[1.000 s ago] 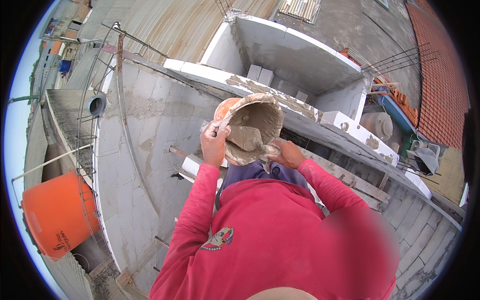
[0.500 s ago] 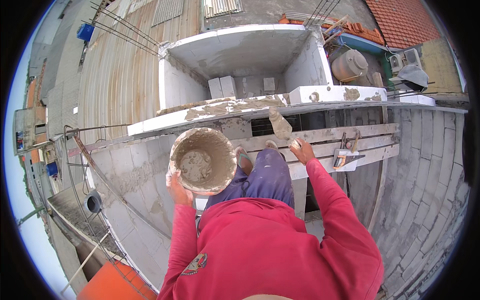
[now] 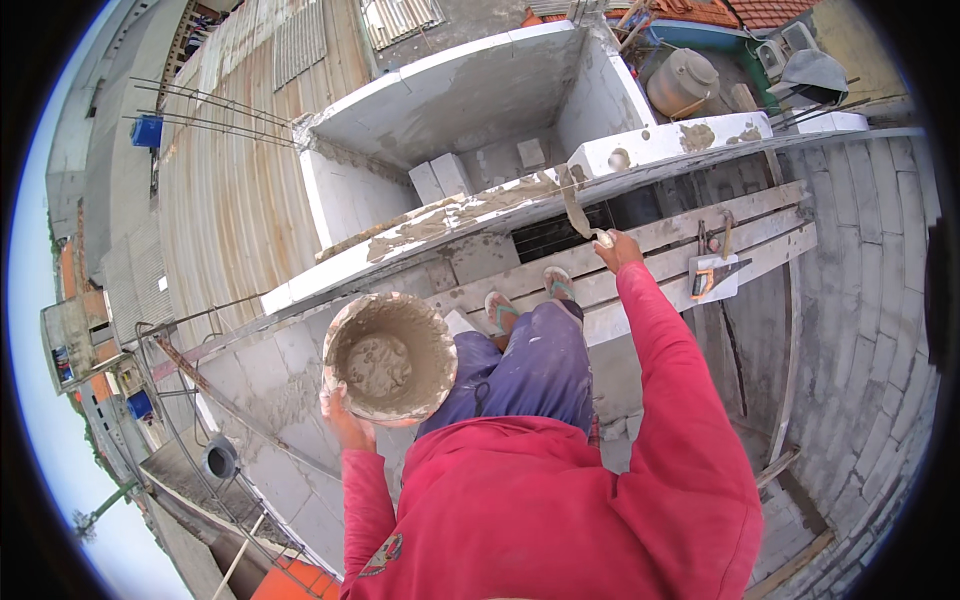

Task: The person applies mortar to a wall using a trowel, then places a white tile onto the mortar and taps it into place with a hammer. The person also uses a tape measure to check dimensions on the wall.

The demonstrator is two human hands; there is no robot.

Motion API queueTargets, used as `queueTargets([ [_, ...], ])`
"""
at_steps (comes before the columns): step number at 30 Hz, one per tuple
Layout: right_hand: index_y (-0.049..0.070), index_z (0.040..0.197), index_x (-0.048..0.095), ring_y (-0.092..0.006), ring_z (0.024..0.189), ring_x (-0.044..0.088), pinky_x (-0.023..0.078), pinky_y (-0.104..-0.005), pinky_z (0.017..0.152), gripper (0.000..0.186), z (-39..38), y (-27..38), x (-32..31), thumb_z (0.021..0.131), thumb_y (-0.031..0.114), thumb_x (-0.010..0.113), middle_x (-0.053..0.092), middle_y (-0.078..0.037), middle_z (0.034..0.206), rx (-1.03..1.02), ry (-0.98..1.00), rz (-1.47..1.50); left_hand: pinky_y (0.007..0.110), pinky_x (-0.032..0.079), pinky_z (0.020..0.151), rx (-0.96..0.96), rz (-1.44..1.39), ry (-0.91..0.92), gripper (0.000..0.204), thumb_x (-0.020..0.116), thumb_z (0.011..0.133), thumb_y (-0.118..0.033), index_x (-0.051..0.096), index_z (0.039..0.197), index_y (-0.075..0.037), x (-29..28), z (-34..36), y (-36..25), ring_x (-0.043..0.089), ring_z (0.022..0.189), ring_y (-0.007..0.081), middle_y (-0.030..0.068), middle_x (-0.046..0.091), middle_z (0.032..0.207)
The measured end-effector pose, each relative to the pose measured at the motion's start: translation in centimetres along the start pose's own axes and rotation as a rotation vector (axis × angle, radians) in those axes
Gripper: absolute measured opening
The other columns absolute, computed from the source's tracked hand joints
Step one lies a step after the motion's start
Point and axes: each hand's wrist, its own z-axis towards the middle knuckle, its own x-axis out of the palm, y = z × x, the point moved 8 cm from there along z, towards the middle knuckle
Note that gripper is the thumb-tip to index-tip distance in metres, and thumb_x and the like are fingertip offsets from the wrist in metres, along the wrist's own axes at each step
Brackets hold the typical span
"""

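Note:
A mortar-caked bucket (image 3: 440, 350) with wet grey mortar (image 3: 378, 366) in its bottom hangs at my left side. My left hand (image 3: 348, 420) is closed on its near rim. My right hand (image 3: 620, 252) grips the handle of a trowel (image 3: 574, 208), whose blade is coated in mortar. The blade's far end meets the edge of the white block wall (image 3: 345, 258), close to the left end of a raised white block (image 3: 655, 147). Patches of mortar lie along the wall's top left of the trowel.
I stand on wooden planks (image 3: 655, 268) with gaps between them. A handsaw (image 3: 712, 280) and other hand tools lie on the planks at right. Rebar (image 3: 215, 105) sticks out at the far left. Beyond the wall is a block-walled recess (image 3: 450, 85) holding loose blocks.
My right hand and the trowel have moved farther away, and the blade has turned from hanging over the plank gap to meeting the wall's edge. The view has tilted; my left hand still holds the bucket.

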Motion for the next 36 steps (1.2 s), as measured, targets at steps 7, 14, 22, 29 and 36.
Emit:
queueTargets([
  [7,0.001,0.113,0.073,-0.0265,0.073,0.072,0.056,-0.037,0.072,0.051,0.4,-2.2,-2.6,0.082,0.041,0.077,0.074,-0.016,0.082,0.265,0.293,0.531,0.038,0.05,0.098,-0.013,0.053,-0.007,0.039,0.057,0.09,-0.003,0.057,0.129,-0.002,1.4,-1.3,0.1,0.061,0.113,0.0218,0.008,0.063,0.122],
  [14,0.002,0.114,0.073,-0.0352,0.094,0.073,0.056,-0.0426,0.085,0.048,-2.8,-5.6,-0.9,0.083,0.038,0.076,0.075,-0.022,0.099,0.146,0.236,0.178,0.038,0.05,0.098,-0.013,0.001,0.0,0.036,0.057,0.09,-0.003,0.059,0.125,-0.002,2.7,-1.8,0.5,0.061,0.112,0.0217,0.0089,0.062,0.121],
  [22,-0.001,0.103,0.075,-0.043,0.092,0.07,0.056,-0.0471,0.082,0.044,4.7,-0.1,-1.0,0.084,0.039,0.075,0.073,-0.025,0.094,0.053,-0.027,0.082,0.037,0.05,0.098,0.013,0.076,0.037,0.034,0.056,0.091,-0.004,0.058,0.125,-0.002,2.4,-1.2,0.6,0.06,0.113,0.0204,0.0089,0.063,0.121],
  [29,-0.003,0.108,0.072,-0.021,0.057,0.067,0.055,-0.0383,0.061,0.052,1.2,-1.3,-7.1,0.087,0.045,0.075,0.071,-0.016,0.078,0.084,0.147,0.283,0.034,0.047,0.1,-0.005,0.046,0.027,0.036,0.056,0.092,-0.004,0.059,0.128,0.0,2.4,-1.4,1.2,0.059,0.115,0.0184,0.0083,0.062,0.122],
  [36,-0.004,0.124,0.066,-0.0305,0.07,0.072,0.058,-0.0413,0.069,0.061,-2.4,-4.6,-4.1,0.089,0.045,0.073,0.073,-0.021,0.086,0.114,0.231,0.192,0.032,0.048,0.096,-0.001,0.02,0.001,0.033,0.056,0.093,-0.003,0.059,0.127,0.001,3.1,-2.3,2.0,0.06,0.108,0.0163,0.0068,0.064,0.117],
])
